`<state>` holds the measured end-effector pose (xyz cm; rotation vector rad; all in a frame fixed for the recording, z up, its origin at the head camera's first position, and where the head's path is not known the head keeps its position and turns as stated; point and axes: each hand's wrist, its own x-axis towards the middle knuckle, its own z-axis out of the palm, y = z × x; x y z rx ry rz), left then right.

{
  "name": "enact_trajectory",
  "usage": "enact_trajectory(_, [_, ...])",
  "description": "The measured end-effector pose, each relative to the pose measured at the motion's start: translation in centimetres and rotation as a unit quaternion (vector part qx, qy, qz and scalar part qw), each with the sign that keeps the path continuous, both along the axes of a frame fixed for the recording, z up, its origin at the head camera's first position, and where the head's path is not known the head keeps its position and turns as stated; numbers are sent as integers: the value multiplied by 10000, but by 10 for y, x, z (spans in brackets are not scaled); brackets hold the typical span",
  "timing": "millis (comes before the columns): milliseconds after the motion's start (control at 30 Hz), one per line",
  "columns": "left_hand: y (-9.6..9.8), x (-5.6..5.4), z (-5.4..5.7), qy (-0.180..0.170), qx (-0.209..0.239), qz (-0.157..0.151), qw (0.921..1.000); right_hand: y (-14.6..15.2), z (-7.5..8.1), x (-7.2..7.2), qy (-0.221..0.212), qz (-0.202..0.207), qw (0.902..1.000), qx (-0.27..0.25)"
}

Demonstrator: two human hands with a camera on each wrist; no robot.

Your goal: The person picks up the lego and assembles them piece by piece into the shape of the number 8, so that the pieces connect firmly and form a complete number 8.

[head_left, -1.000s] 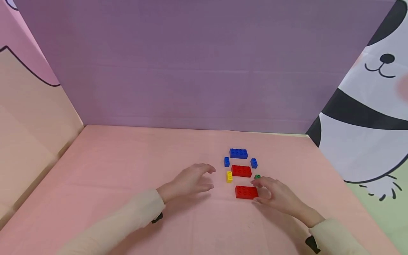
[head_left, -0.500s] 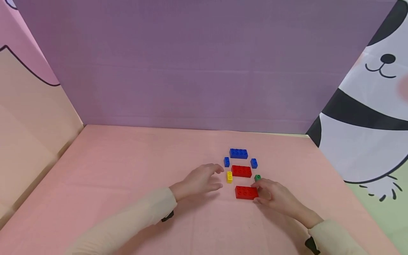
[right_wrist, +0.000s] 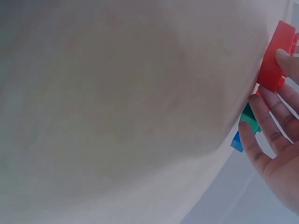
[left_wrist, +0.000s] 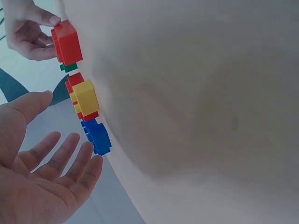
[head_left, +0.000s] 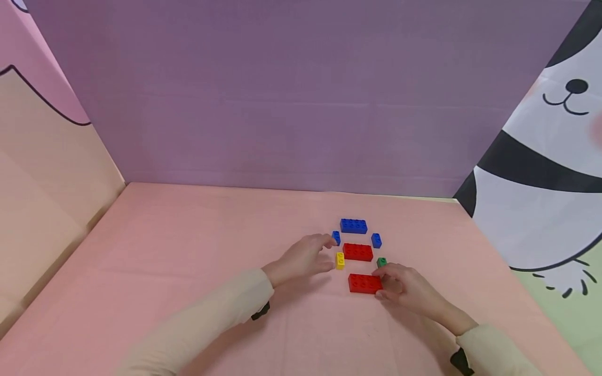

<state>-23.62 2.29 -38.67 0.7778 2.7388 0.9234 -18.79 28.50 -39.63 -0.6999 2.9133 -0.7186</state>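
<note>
My right hand point(head_left: 408, 288) pinches the right end of the near red brick point(head_left: 363, 283), thumb on its near side and fingers behind. Just beyond those fingers stands a small green brick point(head_left: 382, 262), partly hidden. With fingers apart and loosely bent, my left hand point(head_left: 304, 257) is beside the small yellow brick point(head_left: 339, 260). Its index finger overlaps a small blue brick point(head_left: 336, 237) in the head view. In the left wrist view, the yellow brick point(left_wrist: 87, 98) shows beyond the left fingertips, and nothing lies in that palm.
Between the small bricks lies a second red brick point(head_left: 358, 252). Farther back are a large blue brick point(head_left: 354, 226) and another small blue one point(head_left: 376, 240). A pink cloth point(head_left: 188, 235) covers the table, with a purple panel point(head_left: 282, 104) behind it.
My left hand has moved right and slightly forward, up to the small yellow and blue bricks. The right hand stays at the near red brick, its fingers shifting slightly.
</note>
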Motion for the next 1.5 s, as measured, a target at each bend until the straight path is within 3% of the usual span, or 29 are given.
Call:
enact_trajectory(533, [19, -15, -4, -311, 74, 42, 9995, 6, -2, -3, -527, -3, 9969, -590])
enact_trajectory(800, [22, -17, -11, -320, 101, 111, 9994, 6, 0, -3, -384, 75, 9975, -582])
enact_trajectory(1500, [28, -17, -16, -370, -20, 311, 9988, 7, -3, -3, -506, -40, 9969, -598])
